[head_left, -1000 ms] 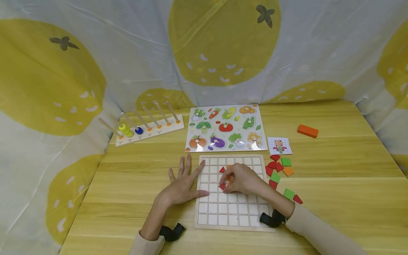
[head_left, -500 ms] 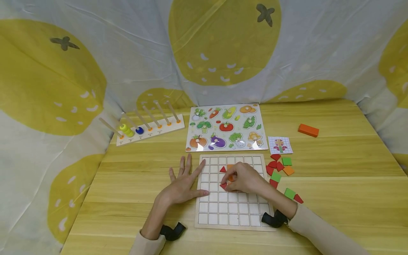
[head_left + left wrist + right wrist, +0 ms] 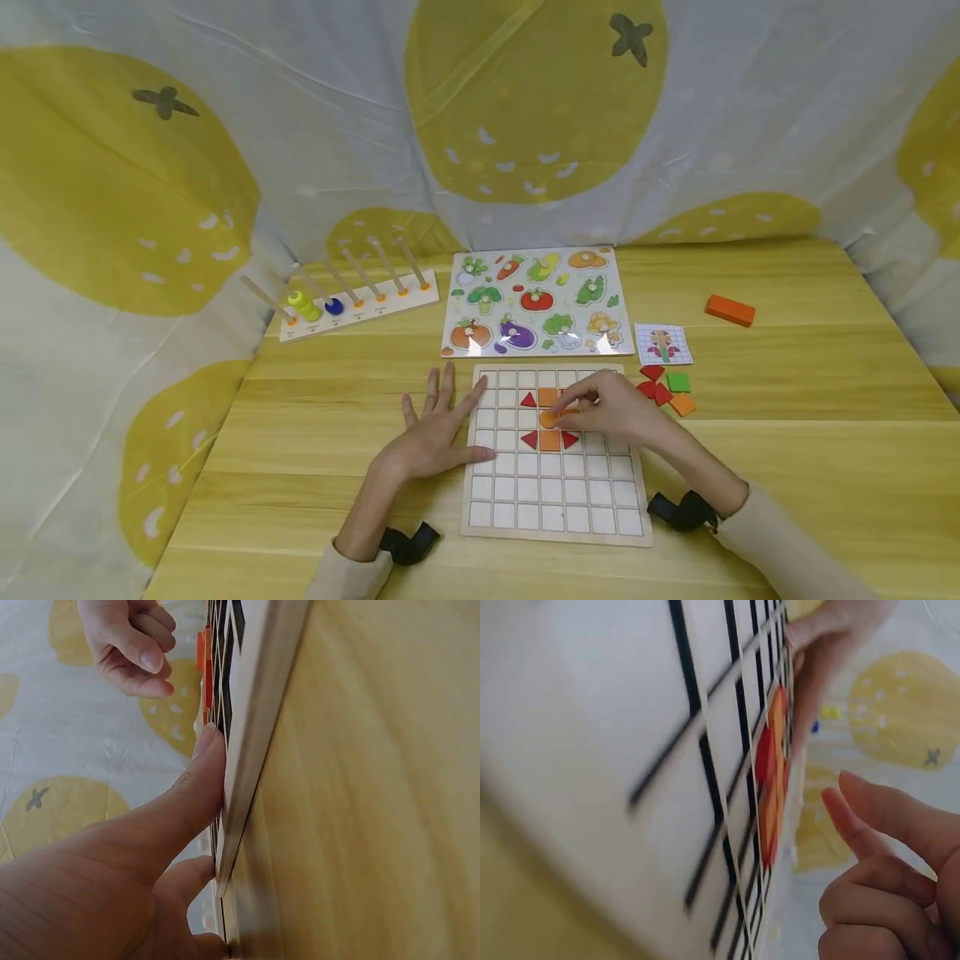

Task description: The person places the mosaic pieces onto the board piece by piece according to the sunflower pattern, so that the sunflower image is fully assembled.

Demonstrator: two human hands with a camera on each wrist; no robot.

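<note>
A wooden grid board (image 3: 495, 517) lies in the middle of the table in the head view. My left hand (image 3: 429, 446) is spread at its left side, the thumb and forefinger resting on its edge. Red triangles (image 3: 529, 440), orange squares (image 3: 550, 442) and a round orange piece (image 3: 547, 420) sit in its upper middle cells. My right hand (image 3: 617, 408) hovers over the board's right half and hides some cells; its fingertips overlap the round piece. In the right wrist view, nothing shows between the right thumb and forefinger, and the other fingers are curled.
Loose red, green (image 3: 678, 382) and orange (image 3: 682, 405) pieces lie right of the board, below a pattern card (image 3: 664, 344). Behind are a vegetable puzzle (image 3: 536, 300), a peg rack (image 3: 360, 310) with beads, and an orange block (image 3: 731, 310).
My right hand has let go of the lower left red triangle and moved up and right, uncovering orange pieces and another red triangle. My left hand stays on the board.
</note>
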